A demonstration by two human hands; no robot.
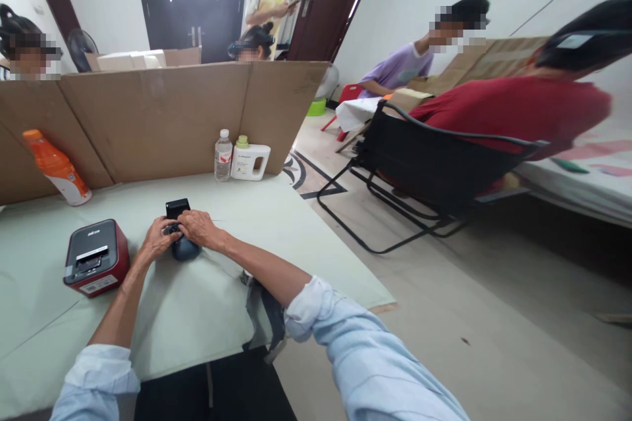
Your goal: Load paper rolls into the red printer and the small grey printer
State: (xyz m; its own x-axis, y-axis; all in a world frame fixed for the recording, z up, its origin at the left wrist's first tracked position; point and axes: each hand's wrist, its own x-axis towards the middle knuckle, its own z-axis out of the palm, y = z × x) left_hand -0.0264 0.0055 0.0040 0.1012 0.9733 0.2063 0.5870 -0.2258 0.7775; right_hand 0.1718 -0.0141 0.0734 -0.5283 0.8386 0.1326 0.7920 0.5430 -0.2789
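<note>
Both my hands meet over a small dark device (pixel 182 243) on the pale green table (pixel 276 237). The device has a rounded dark blue base and a black upright block (pixel 176 208) at its far end. My left hand (pixel 157 238) curls round its left side. My right hand (pixel 198 226) lies over its top with the fingers bent down onto it. Light blue sleeves are rolled up on both arms. What the fingertips touch is hidden.
A red and black box-shaped printer (pixel 97 258) stands left of my hands. An orange drink bottle (pixel 57 168), a clear water bottle (pixel 223 156) and a white jug (pixel 251 160) stand against a cardboard partition (pixel 162 118). A black folding chair (pixel 429 164) holds a person in red at right; other people sit beyond.
</note>
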